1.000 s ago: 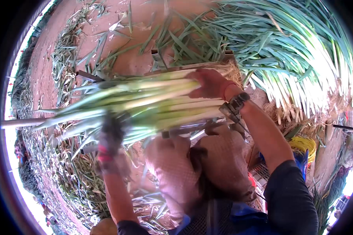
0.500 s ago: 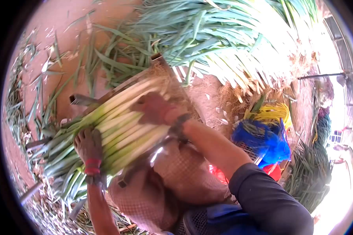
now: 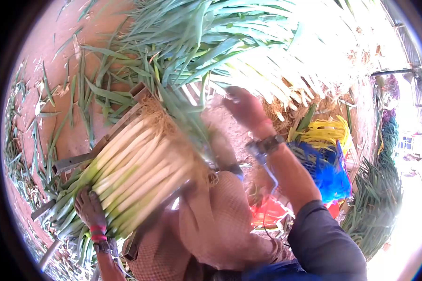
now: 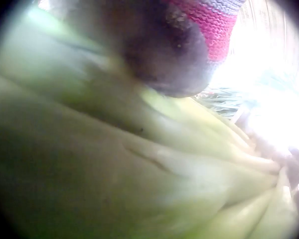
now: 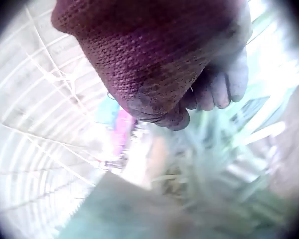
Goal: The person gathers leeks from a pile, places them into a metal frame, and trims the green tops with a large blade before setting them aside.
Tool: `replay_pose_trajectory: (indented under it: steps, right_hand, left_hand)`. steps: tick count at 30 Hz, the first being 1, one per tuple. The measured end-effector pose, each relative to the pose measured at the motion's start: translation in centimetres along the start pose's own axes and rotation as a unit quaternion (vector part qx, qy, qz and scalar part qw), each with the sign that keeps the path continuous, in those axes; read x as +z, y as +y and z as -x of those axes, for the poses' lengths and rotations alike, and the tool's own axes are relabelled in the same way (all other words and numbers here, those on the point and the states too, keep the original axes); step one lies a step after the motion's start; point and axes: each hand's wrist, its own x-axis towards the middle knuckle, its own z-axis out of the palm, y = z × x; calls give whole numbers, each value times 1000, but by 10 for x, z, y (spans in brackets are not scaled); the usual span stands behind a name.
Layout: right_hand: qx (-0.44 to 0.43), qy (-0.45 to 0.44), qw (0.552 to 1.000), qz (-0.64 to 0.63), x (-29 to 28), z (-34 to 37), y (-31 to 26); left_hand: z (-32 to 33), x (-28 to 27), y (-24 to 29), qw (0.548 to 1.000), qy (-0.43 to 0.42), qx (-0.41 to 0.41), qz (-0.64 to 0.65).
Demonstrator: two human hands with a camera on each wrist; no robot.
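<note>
A row of leeks [image 3: 136, 164] lies side by side in a metal frame [image 3: 112, 133], roots at its upper right end. My left hand [image 3: 90, 208], in a dark glove with a red cuff, rests on the stalks near their green part, fingers laid out over them. In the left wrist view the gloved left hand [image 4: 164, 55] lies right against the pale green stalks [image 4: 164, 149]. My right hand [image 3: 246, 110], in a reddish glove, is raised beyond the root end, fingers loosely bent, with nothing seen in them. A blurred green leek top [image 3: 187, 117] hangs between it and the row.
A big leek pile [image 3: 211, 42] spreads across the back, its roots towards the right. Yellow ties [image 3: 326, 133] and blue netting [image 3: 323, 168] sit at the right, with red plastic [image 3: 269, 210] nearer my knee. Loose leaves [image 3: 110, 96] litter the ground.
The view has turned to the right. The right hand has left the stalks and moved up and right, beyond the roots. The left hand, moving earlier, now stays on the stalks.
</note>
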Motion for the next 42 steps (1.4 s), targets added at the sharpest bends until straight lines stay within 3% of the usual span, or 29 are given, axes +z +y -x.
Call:
replay_pose_trajectory:
  steps: [2, 6, 10, 11, 14, 15, 16, 18, 24, 28, 31, 33, 38, 39, 42]
  right_hand:
    - [97, -19, 993, 59, 11, -10, 103]
    - [223, -67, 944, 232, -44, -41, 133]
    - [194, -70, 931, 302, -50, -71, 174]
    - [248, -87, 916, 302, -47, -76, 179]
    - [252, -43, 910, 327, -35, -70, 190]
    - [250, -69, 905, 338, -41, -76, 193]
    - [252, -69, 905, 337, -49, -82, 192]
    - [274, -161, 885, 339, -63, -95, 192]
    - [286, -143, 879, 353, -34, -71, 189]
    - [217, -104, 898, 369, -35, -60, 180]
    - [194, -106, 937, 271, -44, -45, 142]
    - [211, -121, 939, 242, -42, -34, 114]
    - [242, -147, 936, 208, -19, -23, 104]
    - [203, -138, 946, 211, -19, -12, 93]
    - [215, -184, 956, 82, -10, 28, 66]
  left_hand:
    - [0, 1, 1, 1000, 17, 20, 3]
    - [-1, 5, -2, 1000, 21, 16, 8]
    - [0, 7, -3, 1000, 6, 1, 2]
    - [-1, 6, 0, 1000, -2, -15, 8]
    - [-1, 5, 0, 999, -14, -25, 15]
    - [1, 10, -6, 1000, -3, -17, 3]
    - [2, 12, -10, 1000, 8, -10, -9]
    - [1, 15, -14, 1000, 8, -4, -9]
    - [-1, 7, -4, 1000, -12, -15, 13]
    - [-1, 9, -7, 1000, -16, -22, 6]
    - [-1, 11, -7, 1000, -6, -23, 8]
    - [-2, 8, -4, 1000, -12, -22, 9]
    - [-3, 9, -6, 1000, 6, 8, 0]
    - [-2, 9, -9, 1000, 5, 5, -1]
    - [-1, 6, -6, 1000, 1, 1, -11]
